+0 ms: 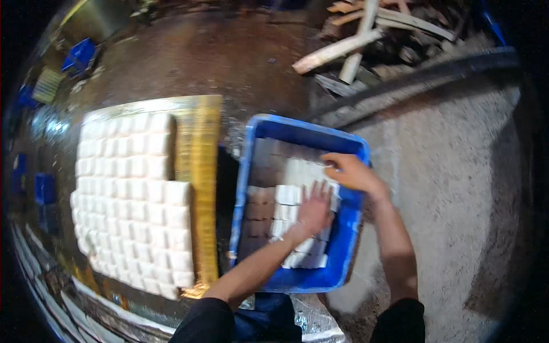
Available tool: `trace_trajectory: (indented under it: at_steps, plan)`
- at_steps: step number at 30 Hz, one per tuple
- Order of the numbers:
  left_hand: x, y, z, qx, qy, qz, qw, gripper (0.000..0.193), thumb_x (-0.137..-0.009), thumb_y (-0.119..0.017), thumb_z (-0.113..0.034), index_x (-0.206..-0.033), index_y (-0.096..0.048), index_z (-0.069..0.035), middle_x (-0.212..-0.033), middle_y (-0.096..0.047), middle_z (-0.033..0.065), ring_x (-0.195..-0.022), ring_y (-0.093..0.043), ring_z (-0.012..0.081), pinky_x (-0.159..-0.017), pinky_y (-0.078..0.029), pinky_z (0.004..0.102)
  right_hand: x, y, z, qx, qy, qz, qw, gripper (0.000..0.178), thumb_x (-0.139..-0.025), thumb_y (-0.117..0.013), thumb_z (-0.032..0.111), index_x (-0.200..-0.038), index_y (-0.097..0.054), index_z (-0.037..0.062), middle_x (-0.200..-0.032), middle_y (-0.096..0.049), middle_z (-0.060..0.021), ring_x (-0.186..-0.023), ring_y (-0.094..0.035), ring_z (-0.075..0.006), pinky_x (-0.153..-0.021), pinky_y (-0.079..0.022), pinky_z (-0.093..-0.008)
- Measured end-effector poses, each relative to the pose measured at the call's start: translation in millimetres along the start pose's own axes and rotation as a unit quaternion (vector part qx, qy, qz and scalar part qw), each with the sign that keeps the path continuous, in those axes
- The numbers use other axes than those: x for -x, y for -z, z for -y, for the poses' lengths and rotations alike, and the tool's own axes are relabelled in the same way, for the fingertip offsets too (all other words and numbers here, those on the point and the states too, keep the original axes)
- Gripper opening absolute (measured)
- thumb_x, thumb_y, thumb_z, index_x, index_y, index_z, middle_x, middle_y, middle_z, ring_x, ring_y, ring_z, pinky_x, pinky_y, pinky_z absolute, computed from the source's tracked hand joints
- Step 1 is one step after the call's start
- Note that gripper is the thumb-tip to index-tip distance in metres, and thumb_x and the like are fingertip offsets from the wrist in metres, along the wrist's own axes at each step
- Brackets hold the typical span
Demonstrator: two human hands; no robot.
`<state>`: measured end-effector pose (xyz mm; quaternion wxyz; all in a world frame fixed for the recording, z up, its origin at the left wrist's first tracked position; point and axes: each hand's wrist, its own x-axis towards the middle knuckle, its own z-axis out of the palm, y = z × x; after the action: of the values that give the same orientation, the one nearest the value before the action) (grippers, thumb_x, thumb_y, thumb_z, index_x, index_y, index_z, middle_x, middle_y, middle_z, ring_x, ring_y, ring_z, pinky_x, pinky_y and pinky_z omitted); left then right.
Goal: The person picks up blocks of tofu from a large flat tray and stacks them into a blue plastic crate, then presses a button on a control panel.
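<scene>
Crate, blue plastic, holds white tofu-like blocks in close rows, presumably for mutual support; left hand spreads wide over them, right hand half-curls, grip unclear

A: What room am I driving in? Clock off view centre.
B: I've got wet-looking brown floor at 11, white glare on it between 9 and 10.
A: Right side?
B: Rough grey concrete at 3, dark curb at 2, loose timber at 1.
A: Far left?
B: Blue containers, 9 and 10. Light's patchy.
</scene>
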<state>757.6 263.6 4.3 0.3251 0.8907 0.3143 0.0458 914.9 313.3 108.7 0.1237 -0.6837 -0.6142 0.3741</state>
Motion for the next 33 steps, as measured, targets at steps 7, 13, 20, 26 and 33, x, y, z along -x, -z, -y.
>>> trace_trajectory:
  at_steps: [7,13,20,26,33]
  plan:
    - [136,143,-5,0.31,-0.06,-0.176,0.932,0.052,-0.084,-0.066,-0.018,-0.131,-0.049,-0.003,-0.133,-0.048,0.0189,-0.122,-0.048,0.0374,-0.101,-0.039,0.0431,0,3,25,-0.274,0.041,0.049,0.96,0.033,-0.093,-0.055,0.023,-0.118,-0.063,0.0024,-0.107,-0.068,-0.0177,-0.101,-0.065,-0.0298,-0.086,-0.051,-0.041]
    - [255,224,67,0.338,0.046,-0.266,0.902,0.037,-0.081,-0.068,-0.005,-0.116,-0.058,-0.001,-0.117,-0.059,0.017,-0.106,-0.06,0.0325,-0.09,-0.049,0.0365,-95,-88,222,-0.094,0.102,-0.11,0.984,0.036,-0.084,-0.066,0.022,-0.111,-0.063,-0.0011,-0.105,-0.067,-0.019,-0.101,-0.063,-0.0329,-0.09,-0.048,-0.0389]
    - [342,281,149,0.339,0.119,-0.358,0.862,0.035,-0.078,-0.065,0.003,-0.113,-0.061,0.001,-0.11,-0.061,0.0167,-0.093,-0.064,0.0255,-0.078,-0.053,0.0317,-215,-142,286,0.115,0.214,-0.158,0.957,0.043,-0.091,-0.055,0.028,-0.12,-0.056,-0.0032,-0.127,-0.053,-0.0265,-0.124,-0.046,-0.0398,-0.104,-0.037,-0.0444]
    - [415,306,208,0.347,0.18,-0.403,0.827,0.03,-0.081,-0.062,0.001,-0.11,-0.061,0.002,-0.105,-0.061,0.015,-0.085,-0.067,0.0226,-0.075,-0.053,0.0301,-202,-147,326,0.085,0.095,-0.069,0.989,0.043,-0.084,-0.06,0.026,-0.116,-0.059,-0.004,-0.117,-0.06,-0.0269,-0.113,-0.054,-0.0421,-0.098,-0.043,-0.0444]
    - [442,318,231,0.379,0.209,-0.396,0.81,0.027,-0.083,-0.059,0.005,-0.11,-0.059,0.003,-0.11,-0.056,0.0122,-0.094,-0.064,0.0213,-0.083,-0.053,0.0318,-214,-118,319,0.032,0.108,0.004,0.994,0.044,-0.073,-0.071,0.019,-0.11,-0.063,-0.0033,-0.103,-0.068,-0.016,-0.095,-0.064,-0.0225,-0.085,-0.05,-0.0324]
